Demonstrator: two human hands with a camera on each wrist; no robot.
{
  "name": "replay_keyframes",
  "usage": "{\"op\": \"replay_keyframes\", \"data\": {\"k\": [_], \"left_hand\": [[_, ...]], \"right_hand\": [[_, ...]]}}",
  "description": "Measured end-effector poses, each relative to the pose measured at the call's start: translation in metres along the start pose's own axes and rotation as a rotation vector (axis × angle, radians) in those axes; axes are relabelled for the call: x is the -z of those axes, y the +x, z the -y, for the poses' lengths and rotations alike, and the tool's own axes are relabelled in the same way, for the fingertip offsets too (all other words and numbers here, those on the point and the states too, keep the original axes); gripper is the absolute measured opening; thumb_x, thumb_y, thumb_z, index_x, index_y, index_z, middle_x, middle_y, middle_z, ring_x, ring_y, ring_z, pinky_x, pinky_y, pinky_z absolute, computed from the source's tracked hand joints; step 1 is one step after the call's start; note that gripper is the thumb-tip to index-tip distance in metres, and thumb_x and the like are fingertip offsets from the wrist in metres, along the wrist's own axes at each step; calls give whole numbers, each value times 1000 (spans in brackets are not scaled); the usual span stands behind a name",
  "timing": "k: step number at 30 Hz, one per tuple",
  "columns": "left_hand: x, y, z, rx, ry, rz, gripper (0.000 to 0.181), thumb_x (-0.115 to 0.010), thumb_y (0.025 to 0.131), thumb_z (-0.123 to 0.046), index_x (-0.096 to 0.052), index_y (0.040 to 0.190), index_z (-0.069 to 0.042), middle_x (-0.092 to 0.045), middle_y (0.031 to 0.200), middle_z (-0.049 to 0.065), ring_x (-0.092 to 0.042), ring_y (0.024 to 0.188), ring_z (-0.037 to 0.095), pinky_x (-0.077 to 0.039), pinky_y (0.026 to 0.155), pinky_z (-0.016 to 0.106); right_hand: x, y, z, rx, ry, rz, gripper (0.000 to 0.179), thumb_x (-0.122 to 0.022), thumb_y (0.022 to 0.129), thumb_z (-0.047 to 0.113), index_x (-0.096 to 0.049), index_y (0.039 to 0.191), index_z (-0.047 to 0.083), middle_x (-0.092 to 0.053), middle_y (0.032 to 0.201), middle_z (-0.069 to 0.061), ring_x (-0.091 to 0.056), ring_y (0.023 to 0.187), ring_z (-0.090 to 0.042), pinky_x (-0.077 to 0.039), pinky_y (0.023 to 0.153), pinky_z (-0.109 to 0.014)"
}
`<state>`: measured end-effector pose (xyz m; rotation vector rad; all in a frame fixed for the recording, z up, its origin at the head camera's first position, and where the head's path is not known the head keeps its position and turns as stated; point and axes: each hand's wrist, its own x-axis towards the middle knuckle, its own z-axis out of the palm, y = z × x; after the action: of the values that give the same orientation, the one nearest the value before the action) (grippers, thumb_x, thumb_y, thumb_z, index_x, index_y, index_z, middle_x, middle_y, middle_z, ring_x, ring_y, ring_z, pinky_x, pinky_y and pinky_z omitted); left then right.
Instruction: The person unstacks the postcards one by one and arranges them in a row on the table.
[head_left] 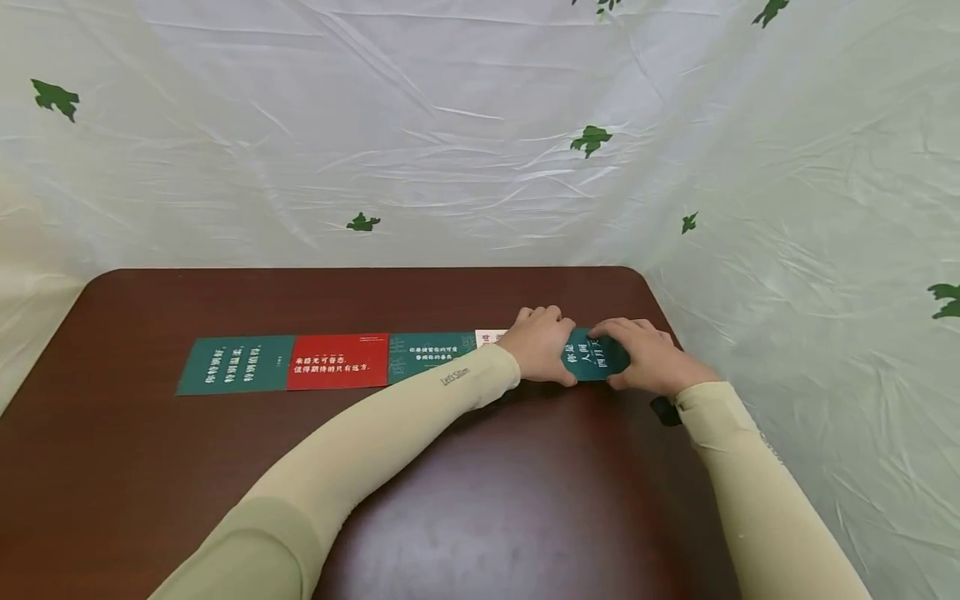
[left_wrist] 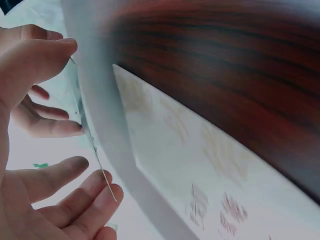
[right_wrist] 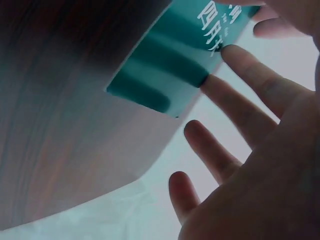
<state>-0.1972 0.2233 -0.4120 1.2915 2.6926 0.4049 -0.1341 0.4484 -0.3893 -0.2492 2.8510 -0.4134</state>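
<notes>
Both hands are at a dark green card (head_left: pixel 588 354) with white writing, at the right end of a row of cards. My left hand (head_left: pixel 536 343) holds its left side between thumb and fingers; in the left wrist view this card (left_wrist: pixel 92 140) shows almost edge-on. At its right side, my right hand (head_left: pixel 648 354) grips the card with the thumb at the near edge and fingertips at the far edge. A white card (head_left: pixel 489 336) with reddish writing lies mostly hidden under the left hand and forearm.
Leftward along the row lie a green patterned card (head_left: pixel 431 354), a red card (head_left: pixel 337 362) and another green card (head_left: pixel 238 365) on the dark brown table (head_left: pixel 120 467). White sheeting (head_left: pixel 300 150) with green leaf shapes hangs behind and at the right.
</notes>
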Motion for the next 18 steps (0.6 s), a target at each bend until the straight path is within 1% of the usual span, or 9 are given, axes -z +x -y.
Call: {"op": "replay_keyframes", "data": {"k": [2,4,7,9,14,18], "left_hand": [[-3,11,-4,4,-10,-1,83,-83,88,-60,-60,151,-12,-63,135,4,-59,121,20,-42,112,42],[-7,21,-6,23,-11,6,80,-82,88,-60,-61,149,-13,-63,133,2,-59,118,18,-42,110,41],[-9,33,-7,58,1,25,81,-82,88,-60,-60,150,-14,-63,134,1,-59,119,17,-42,109,40],[-12,39,-9,69,11,42,82,-82,88,-61,-59,151,-14,-63,137,0,-59,121,17,-42,108,40],[-19,43,-13,70,23,68,85,-82,88,-63,-58,152,-14,-63,141,1,-60,123,17,-44,106,38],[-22,43,-14,80,29,54,82,-83,87,-63,-60,149,-15,-63,138,0,-60,122,17,-44,104,37]], "right_hand": [[1,3,-10,-23,-2,13,77,-86,85,10,-54,155,17,-53,160,-16,-38,144,-49,-31,109,-77],[1,8,-17,-41,-15,28,82,-85,86,10,-50,159,19,-51,162,-16,-36,145,-50,-33,110,-76],[3,15,-23,-59,-18,49,89,-84,86,9,-44,165,20,-47,165,-18,-34,147,-51,-35,109,-78],[2,16,-25,-77,-25,58,91,-84,87,9,-42,166,21,-46,165,-18,-34,147,-51,-36,109,-78],[-1,15,-30,-95,-41,69,89,-84,85,8,-45,165,17,-47,165,-19,-36,146,-51,-37,108,-78],[-3,15,-31,-89,-50,58,88,-83,84,10,-47,163,16,-48,165,-18,-37,145,-51,-37,109,-78]]}}
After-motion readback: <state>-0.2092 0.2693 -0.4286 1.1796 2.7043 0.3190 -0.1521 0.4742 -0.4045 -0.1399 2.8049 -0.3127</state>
